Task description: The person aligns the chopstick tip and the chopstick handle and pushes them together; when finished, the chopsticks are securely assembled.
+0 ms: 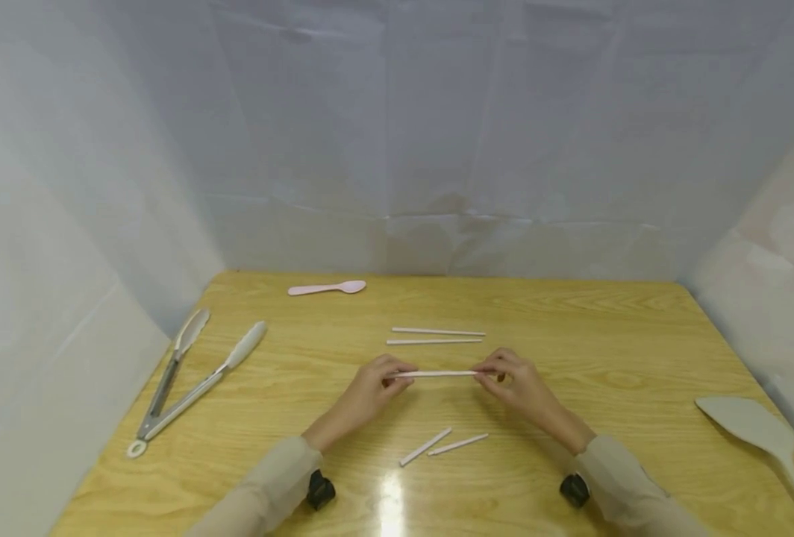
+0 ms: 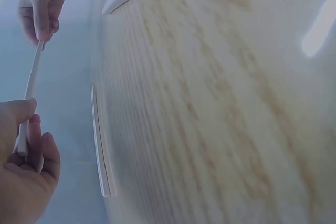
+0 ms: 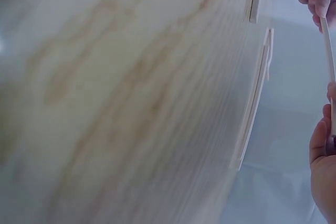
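Note:
A pale chopstick [image 1: 442, 374] is held level above the table, stretched between both hands. My left hand [image 1: 373, 382] pinches its left end between thumb and fingers; the left wrist view shows that thumb [image 2: 23, 109] lying on the stick. At the other end, my right hand [image 1: 519, 382] pinches it the same way, with the tip partly hidden by the fingers. Two similar chopsticks [image 1: 437, 331] lie side by side just behind the hands. Nearer the front, two shorter pale sticks [image 1: 426, 447] rest at an angle to each other.
Metal tongs [image 1: 182, 403] lie spread at the left of the wooden table [image 1: 571, 321]. A pink spoon [image 1: 326, 288] is near the back edge. At the right edge lies a pale spatula [image 1: 749, 423]. White sheeting [image 1: 437, 149] surrounds the back and sides.

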A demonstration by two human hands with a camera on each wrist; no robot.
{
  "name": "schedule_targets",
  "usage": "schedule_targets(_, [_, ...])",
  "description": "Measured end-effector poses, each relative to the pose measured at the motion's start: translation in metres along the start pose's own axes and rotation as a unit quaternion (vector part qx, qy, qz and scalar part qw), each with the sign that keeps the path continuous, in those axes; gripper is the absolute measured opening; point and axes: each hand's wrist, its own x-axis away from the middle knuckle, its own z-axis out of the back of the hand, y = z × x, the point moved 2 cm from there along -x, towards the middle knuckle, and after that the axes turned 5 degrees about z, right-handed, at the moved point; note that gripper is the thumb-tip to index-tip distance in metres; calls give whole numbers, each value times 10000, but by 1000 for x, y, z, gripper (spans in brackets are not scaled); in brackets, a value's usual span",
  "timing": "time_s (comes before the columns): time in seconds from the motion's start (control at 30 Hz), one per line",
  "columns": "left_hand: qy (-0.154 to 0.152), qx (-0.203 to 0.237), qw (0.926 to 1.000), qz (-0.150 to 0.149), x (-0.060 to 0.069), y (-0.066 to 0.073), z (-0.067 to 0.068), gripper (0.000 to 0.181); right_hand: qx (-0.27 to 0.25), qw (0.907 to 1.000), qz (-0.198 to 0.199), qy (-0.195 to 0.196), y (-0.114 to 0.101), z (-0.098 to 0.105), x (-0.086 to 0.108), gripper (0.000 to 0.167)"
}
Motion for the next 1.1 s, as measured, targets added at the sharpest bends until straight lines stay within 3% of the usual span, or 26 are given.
schedule_targets(0.33, [42,370,9975,600,-11,-9,-1,16,210,9969,-750,-136,12,5,-2,12])
schedule_targets(0.53, [124,299,9972,677,-19,-12,-4,14,230,9933,-1090,-293,18,6,-4,8])
schedule_targets(0.77, [-43,178,9963,840,-26,-22,-8,14,198,9847,-1605,-642,28,2,-4,8])
schedule_targets(1.1, [-260,352,9927,1127,-38,-31,-9,18,-289,9556,-2700,-1149,43,-1,-6,13])
